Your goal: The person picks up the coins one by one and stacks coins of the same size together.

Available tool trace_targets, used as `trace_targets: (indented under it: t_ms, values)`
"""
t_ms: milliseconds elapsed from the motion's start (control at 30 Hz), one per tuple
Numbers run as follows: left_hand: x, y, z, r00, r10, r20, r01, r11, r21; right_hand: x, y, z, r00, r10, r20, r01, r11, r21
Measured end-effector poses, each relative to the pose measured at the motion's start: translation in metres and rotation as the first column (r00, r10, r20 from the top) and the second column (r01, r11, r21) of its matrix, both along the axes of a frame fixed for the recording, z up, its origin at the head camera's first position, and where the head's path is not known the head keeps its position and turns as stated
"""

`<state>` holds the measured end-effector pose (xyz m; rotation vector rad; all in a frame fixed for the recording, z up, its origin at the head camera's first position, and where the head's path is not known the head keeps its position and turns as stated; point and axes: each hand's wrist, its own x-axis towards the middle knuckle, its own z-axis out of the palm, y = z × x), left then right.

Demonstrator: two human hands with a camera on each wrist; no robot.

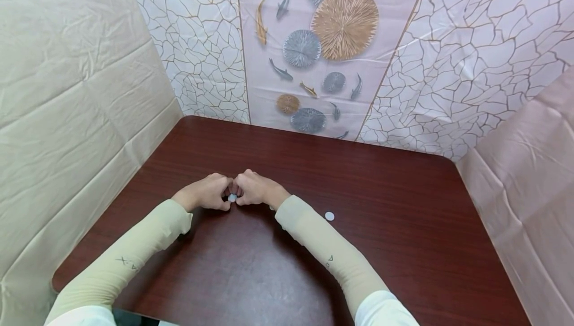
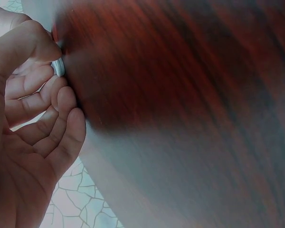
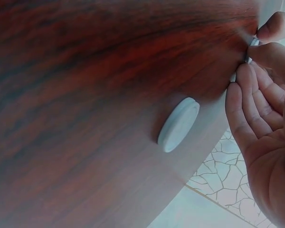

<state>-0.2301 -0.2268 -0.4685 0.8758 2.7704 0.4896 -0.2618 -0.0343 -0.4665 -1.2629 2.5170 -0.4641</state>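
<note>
Near the left middle of the table, my left hand (image 1: 207, 192) and right hand (image 1: 257, 189) meet at a small white round disc (image 1: 231, 198). The fingers of both hands curl toward each other, with the thumbs on the near side. In the left wrist view, the disc's edge (image 2: 60, 67) shows between thumb and fingers, close over the table; most of it is hidden. My right thumb and fingers hold its other side in the right wrist view. Another white disc (image 1: 329, 216) lies flat on the table, to the right of my right forearm.
The dark reddish-brown table (image 1: 381, 191) has rounded corners. In the right wrist view, a thick white disc (image 3: 180, 126) rests on the wood beside my right hand. Patterned cloth (image 1: 484, 57) hangs behind the far edge, and plain pale cloth (image 1: 67, 91) hangs along the left.
</note>
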Motion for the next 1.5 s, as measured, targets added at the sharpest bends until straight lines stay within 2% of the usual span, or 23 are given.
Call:
trace_targets:
  t_ms: [1067,1333,1500]
  values:
    - [0.0,0.002,0.001,1.0,-0.015,-0.006,0.015,1.0,0.017,0.001,0.003,0.002,1.0,-0.001,0.013,0.001,1.0,-0.006]
    - [-0.001,-0.003,-0.003,1.0,-0.008,-0.006,0.008,1.0,0.012,-0.001,0.014,0.009,0.998,0.039,0.053,-0.038,0.999,-0.021]
    - [0.001,-0.006,-0.003,1.0,-0.009,-0.019,0.008,1.0,-0.007,0.001,0.032,0.024,0.998,0.045,0.036,-0.044,0.998,-0.042]
